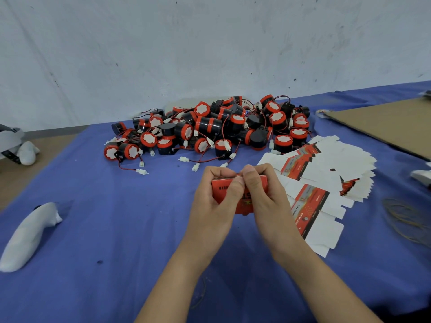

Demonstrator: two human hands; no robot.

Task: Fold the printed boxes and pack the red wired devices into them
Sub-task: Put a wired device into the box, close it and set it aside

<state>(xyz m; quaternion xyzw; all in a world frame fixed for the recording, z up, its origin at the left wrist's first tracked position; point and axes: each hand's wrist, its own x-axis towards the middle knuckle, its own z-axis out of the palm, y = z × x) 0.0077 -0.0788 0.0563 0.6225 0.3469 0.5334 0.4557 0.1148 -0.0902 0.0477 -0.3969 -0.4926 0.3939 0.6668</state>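
A blue cloth-covered surface (116, 229) fills most of the view, backed by a pale, scuffed wall (210, 43). A flat brown cardboard sheet (384, 122) lies at the far right of the surface. Along the far edge, near the wall, the red wired devices (210, 127) sit in a loose heap, black drums with red caps, their thin wires and white plugs trailing toward the person. Just right of the heap, the flat printed boxes (326, 173) are fanned out in an overlapping spread, white flaps up with red printed bands showing. Both bare forearms reach in from the bottom edge and converge at the middle of the surface, in front of the heap. The left hand (210, 201) and the right hand (265, 197) are side by side, fingers curled over the far top edge of one folded red box (243, 205), thumbs pressed together on its near face; each hand grips the box, which is held upright between them beside the fanned flats. Whether it holds a device cannot be told. A long white wrapped object (28, 234) lies well apart at the left. A few thin rubber bands (405, 217) lie at the right, near the flats.
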